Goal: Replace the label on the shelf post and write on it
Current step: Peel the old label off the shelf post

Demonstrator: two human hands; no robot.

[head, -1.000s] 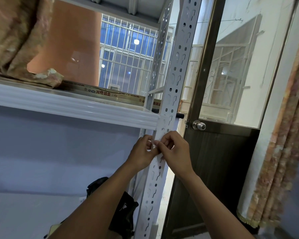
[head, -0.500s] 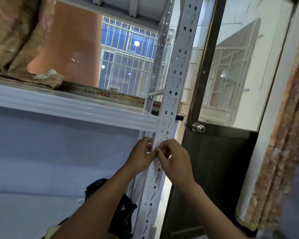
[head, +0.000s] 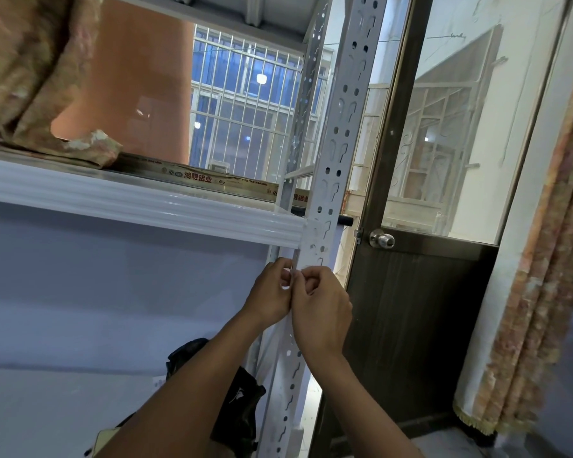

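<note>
Just below the middle of the frame, both hands are bunched up against the shelf post (head: 336, 153), a pale grey metal upright punched with rows of round and keyhole slots, running from the top of the frame down to the bottom. The label (head: 294, 270) only shows as a small whitish sliver between the fingertips, right at the post's left edge, just under where the white shelf (head: 139, 206) meets it; too little of it shows to tell any writing. The left hand (head: 272, 294) and right hand (head: 321, 312) are touching, fingers curled in and pinched together on that sliver, right hand slightly lower and nearer the camera. To the left there's open space under the shelf, with a plain bluish wall behind. To the right the post sits near a dark door (head: 411, 319) with a round knob (head: 381, 239). A black bag (head: 235, 408) sits low beside the post, partly behind the left forearm.
</note>
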